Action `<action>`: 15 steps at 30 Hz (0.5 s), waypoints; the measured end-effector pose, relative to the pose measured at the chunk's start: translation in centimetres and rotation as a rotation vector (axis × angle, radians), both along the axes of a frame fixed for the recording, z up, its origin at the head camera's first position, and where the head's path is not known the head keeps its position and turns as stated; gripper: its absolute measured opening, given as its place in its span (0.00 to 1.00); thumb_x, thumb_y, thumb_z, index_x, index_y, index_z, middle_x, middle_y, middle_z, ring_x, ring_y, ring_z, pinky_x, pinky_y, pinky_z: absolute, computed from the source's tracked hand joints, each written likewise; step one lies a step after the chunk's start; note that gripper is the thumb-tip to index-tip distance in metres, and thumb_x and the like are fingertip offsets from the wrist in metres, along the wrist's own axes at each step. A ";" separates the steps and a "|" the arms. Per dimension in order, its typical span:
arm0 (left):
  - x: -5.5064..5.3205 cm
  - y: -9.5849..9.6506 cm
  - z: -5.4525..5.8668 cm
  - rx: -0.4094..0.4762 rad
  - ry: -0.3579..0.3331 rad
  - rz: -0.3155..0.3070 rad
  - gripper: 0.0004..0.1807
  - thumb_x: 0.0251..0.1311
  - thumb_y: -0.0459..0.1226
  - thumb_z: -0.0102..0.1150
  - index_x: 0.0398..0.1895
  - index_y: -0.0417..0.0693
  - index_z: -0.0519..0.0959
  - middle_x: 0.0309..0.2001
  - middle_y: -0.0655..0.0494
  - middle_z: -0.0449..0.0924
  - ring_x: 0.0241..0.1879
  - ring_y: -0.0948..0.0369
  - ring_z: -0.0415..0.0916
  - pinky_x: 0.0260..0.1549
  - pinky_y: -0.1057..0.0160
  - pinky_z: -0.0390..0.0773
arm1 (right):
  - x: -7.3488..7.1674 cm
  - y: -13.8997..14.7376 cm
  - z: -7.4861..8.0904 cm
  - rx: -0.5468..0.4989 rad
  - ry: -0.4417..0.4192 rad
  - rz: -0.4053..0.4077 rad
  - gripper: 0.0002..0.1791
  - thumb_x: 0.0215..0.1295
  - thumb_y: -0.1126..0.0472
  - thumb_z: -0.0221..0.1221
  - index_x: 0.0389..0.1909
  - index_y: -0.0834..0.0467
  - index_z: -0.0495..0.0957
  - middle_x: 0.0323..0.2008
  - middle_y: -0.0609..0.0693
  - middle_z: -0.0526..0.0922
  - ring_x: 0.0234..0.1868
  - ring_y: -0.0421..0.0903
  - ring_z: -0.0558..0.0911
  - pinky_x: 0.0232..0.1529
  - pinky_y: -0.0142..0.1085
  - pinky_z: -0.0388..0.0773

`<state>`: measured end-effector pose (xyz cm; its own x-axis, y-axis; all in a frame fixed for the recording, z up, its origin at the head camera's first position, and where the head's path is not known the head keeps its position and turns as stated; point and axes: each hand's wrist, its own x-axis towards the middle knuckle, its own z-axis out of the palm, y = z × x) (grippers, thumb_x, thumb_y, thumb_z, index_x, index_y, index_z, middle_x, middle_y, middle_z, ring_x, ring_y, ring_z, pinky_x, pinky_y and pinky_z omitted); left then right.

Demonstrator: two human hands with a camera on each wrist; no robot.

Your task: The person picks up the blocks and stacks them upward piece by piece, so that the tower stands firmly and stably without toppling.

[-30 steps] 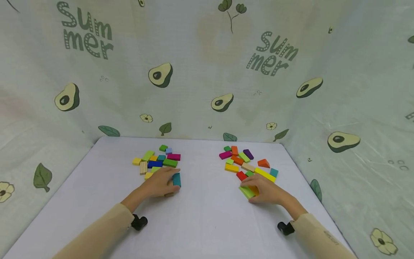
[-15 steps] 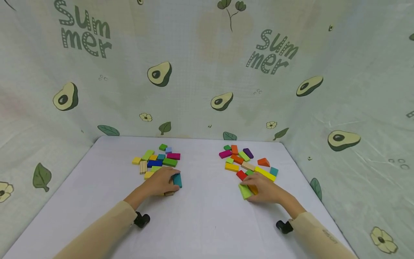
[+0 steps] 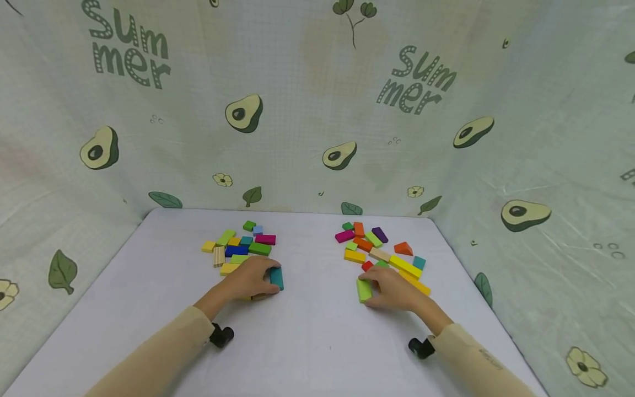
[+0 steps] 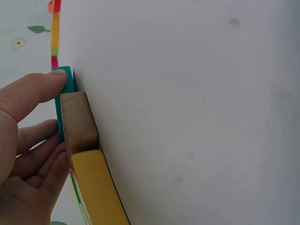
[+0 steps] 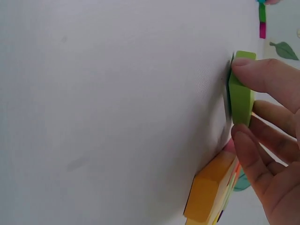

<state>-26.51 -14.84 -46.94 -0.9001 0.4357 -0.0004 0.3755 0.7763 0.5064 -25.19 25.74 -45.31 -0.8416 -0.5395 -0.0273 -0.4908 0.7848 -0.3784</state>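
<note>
My left hand pinches a teal wooden block between thumb and fingers at the right side of the left pile. In the left wrist view a brown block and a yellow block lie close beside that hand. My right hand grips a lime-green block by its ends, at the near left of the right pile. An orange-yellow block shows below the right hand in the right wrist view. Part of the right pile is hidden behind this hand.
Several coloured blocks lie in a left pile, among them a dark blue block and a magenta block. The right pile includes a purple block and a long yellow block. A white cloth covers the table.
My right hand has drawn the lime-green block left, away from the orange-yellow block, which now shows behind the hand. My left hand has shifted slightly right with the teal block.
</note>
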 end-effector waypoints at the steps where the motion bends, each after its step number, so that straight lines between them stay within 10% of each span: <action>1: 0.0 0.2 0.0 0.005 0.000 -0.003 0.33 0.61 0.46 0.78 0.67 0.43 0.81 0.64 0.48 0.82 0.61 0.52 0.77 0.66 0.44 0.78 | -0.1 -0.3 -0.1 -0.008 -0.008 -0.012 0.30 0.61 0.56 0.77 0.64 0.58 0.82 0.47 0.45 0.83 0.46 0.45 0.78 0.49 0.37 0.83; 15: -0.2 3.1 -0.2 0.076 -0.032 -0.049 0.32 0.61 0.44 0.78 0.67 0.46 0.81 0.63 0.50 0.82 0.60 0.55 0.78 0.66 0.48 0.79 | -1.6 -5.1 -1.2 -0.136 -0.059 -0.080 0.31 0.61 0.57 0.78 0.65 0.57 0.81 0.44 0.47 0.81 0.40 0.44 0.77 0.42 0.32 0.79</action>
